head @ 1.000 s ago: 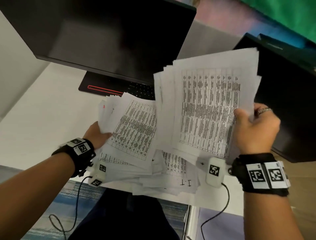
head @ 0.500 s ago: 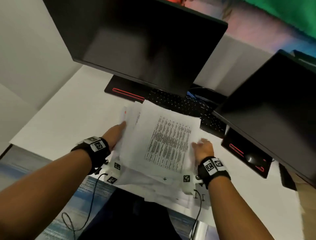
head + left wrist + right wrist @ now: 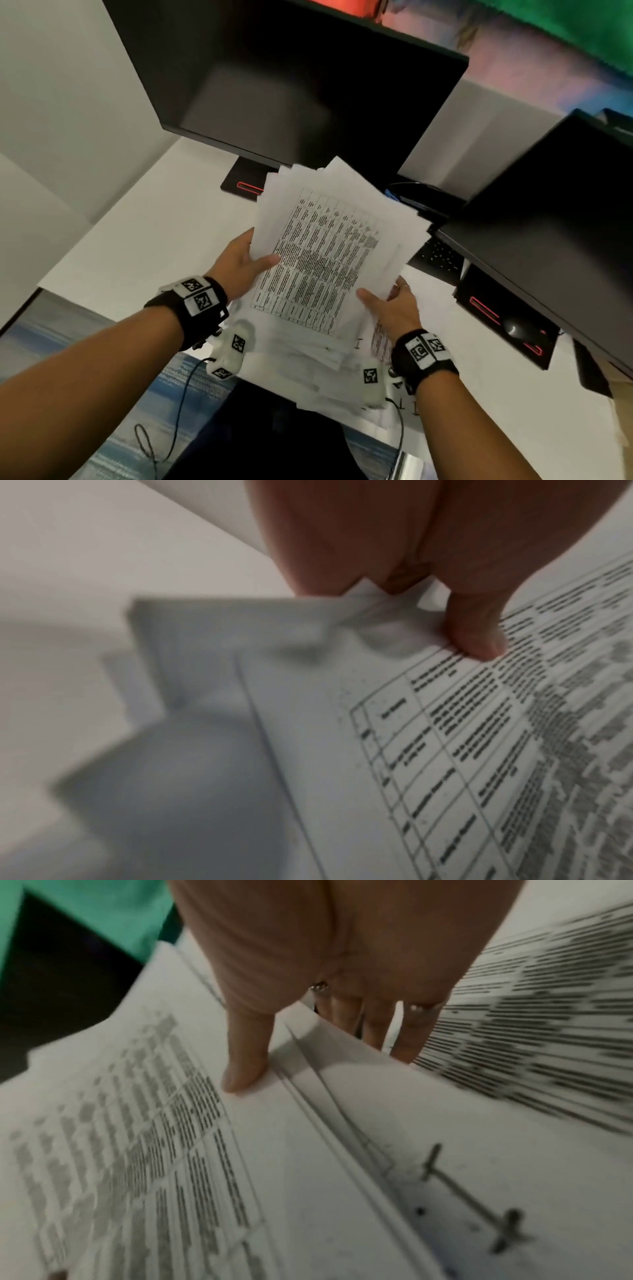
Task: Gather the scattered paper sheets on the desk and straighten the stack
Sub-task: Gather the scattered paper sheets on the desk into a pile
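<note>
At frame centre, left hand (image 3: 239,263) and right hand (image 3: 394,308) pinch a fanned sheaf of thin printed sheets (image 3: 329,250) between thumb and fingers, above loose papers (image 3: 308,370) on the white worktop (image 3: 144,240), before two black monitors (image 3: 291,85).

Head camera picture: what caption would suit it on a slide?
Both hands, left and right, lift a fanned sheaf of printed sheets above loose papers.

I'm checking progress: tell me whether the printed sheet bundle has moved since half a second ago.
Yes. The bundle, held by the left hand and right hand, has lifted off the desk pile, its top edge now overlapping the monitor base.
</note>
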Action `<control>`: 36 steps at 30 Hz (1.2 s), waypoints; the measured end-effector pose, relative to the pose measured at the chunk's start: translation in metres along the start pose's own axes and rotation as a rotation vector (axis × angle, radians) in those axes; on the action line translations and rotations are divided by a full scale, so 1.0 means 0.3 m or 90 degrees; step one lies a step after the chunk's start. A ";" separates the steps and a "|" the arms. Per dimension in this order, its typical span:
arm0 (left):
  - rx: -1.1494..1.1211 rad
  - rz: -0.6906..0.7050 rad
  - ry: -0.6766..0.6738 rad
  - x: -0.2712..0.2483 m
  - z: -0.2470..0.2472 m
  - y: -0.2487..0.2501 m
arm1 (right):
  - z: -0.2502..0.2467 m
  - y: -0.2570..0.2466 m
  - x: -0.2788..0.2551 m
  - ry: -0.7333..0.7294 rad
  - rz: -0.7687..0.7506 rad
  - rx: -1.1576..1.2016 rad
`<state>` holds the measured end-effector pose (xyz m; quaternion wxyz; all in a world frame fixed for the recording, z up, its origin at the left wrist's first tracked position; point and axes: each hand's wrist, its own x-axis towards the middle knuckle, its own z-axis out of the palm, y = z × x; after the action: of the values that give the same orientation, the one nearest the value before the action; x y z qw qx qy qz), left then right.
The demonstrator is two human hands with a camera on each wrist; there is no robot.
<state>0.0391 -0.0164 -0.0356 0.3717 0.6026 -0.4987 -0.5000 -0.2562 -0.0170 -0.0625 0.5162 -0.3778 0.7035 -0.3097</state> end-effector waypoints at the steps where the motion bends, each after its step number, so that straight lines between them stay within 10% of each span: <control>1: -0.020 0.016 -0.005 -0.005 -0.004 0.040 | -0.015 -0.035 -0.013 -0.002 -0.017 0.046; 11: -0.033 0.184 0.007 0.023 0.047 0.184 | -0.136 -0.249 -0.168 0.026 -0.308 0.208; 36: 0.025 0.030 0.023 0.066 0.159 0.096 | -0.088 -0.186 -0.102 0.115 -0.135 0.133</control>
<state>-0.0138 -0.0398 -0.0237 0.3802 0.6071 -0.5156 -0.4701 -0.2643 -0.0188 0.0060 0.4516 -0.3649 0.6671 -0.4667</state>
